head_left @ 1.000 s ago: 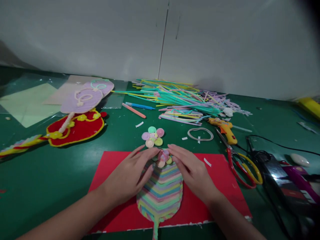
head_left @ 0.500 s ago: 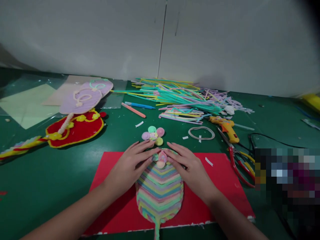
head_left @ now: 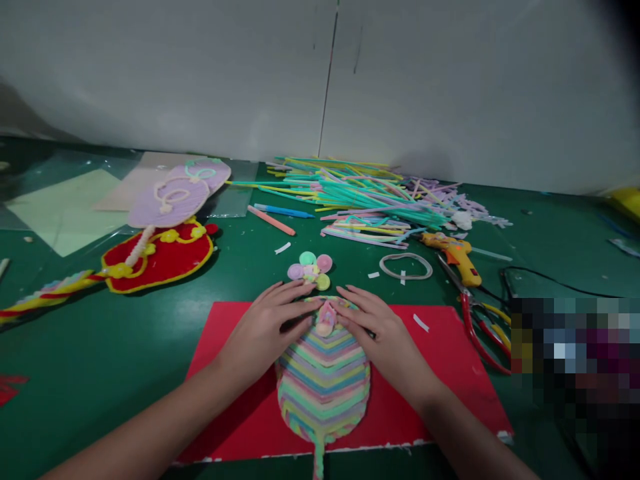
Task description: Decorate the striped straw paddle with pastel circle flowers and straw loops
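Note:
A striped pastel fan [head_left: 324, 387] made of pipe cleaners lies on a red board [head_left: 425, 400], its handle pointing toward me. Near the fan's top edge is a small pastel pipe-cleaner flower [head_left: 326, 321], partly hidden by my fingers. My left hand [head_left: 275, 323] grips the flower's left side with thumb and fingertips. From the right, my right hand [head_left: 377, 327] closes its fingertips on the same flower. Just beyond the left fingertips, a second flower [head_left: 311, 270] with green, pink, purple and yellow round petals sits on the table.
Behind lies a heap of pipe cleaners [head_left: 360, 193]. A glue gun [head_left: 457, 257], pliers [head_left: 470, 320] and a coiled ring [head_left: 406, 265] are at right. Two markers [head_left: 273, 220] lie mid-table. At left are a red fan [head_left: 160, 260] and purple pieces [head_left: 170, 197].
My fingers have closed in a little around the flower on the fan, covering more of its side petals. The view has shifted slightly; the other things stay put.

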Available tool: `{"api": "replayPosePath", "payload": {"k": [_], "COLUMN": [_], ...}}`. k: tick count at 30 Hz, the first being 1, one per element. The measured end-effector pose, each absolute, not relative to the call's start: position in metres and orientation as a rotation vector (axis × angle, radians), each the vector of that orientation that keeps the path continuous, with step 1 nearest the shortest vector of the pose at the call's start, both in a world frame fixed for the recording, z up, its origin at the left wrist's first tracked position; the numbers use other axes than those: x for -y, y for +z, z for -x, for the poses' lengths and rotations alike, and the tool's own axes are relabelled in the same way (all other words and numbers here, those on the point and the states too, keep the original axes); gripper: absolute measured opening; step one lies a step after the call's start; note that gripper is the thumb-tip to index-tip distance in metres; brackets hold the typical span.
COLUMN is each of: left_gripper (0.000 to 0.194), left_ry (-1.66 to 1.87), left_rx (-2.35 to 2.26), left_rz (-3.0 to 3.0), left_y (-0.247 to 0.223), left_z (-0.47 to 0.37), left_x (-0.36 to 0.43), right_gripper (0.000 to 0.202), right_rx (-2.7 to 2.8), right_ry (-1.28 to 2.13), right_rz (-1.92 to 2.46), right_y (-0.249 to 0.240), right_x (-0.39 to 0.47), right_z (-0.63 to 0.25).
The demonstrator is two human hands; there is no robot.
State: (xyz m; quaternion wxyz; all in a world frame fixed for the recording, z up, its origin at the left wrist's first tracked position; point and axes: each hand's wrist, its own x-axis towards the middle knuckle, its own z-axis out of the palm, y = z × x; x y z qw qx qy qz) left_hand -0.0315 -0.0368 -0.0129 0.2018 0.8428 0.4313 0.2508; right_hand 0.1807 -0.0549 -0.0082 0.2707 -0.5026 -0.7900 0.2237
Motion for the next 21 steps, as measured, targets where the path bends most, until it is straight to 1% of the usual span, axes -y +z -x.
{"api": "replayPosePath", "payload": {"k": [13,17,21], "left_gripper": [0.027,0.038,0.056], "left_ry": [0.777,0.66,0.46], "left_rx": [-1.188,-1.21,-1.097], "left_rz": [-2.454,-2.494,-2.588], "left_y": [-0.011,-0.005,0.001], "left_z": [0.028,0.026,0.023], "left_x": [0.04,0.046,0.053], "right_gripper": [0.028,0.027,0.025], "right_rx": [2.153,2.143,2.134], "right_ry": [0.571,0.557,0.54], "right_rz": [1.34,1.33,1.319], "right_y": [-0.008,-0.01,-0.013], "right_x": [0.055,0.055,0.054], "right_z": [-0.181,-0.181,-0.182]}}
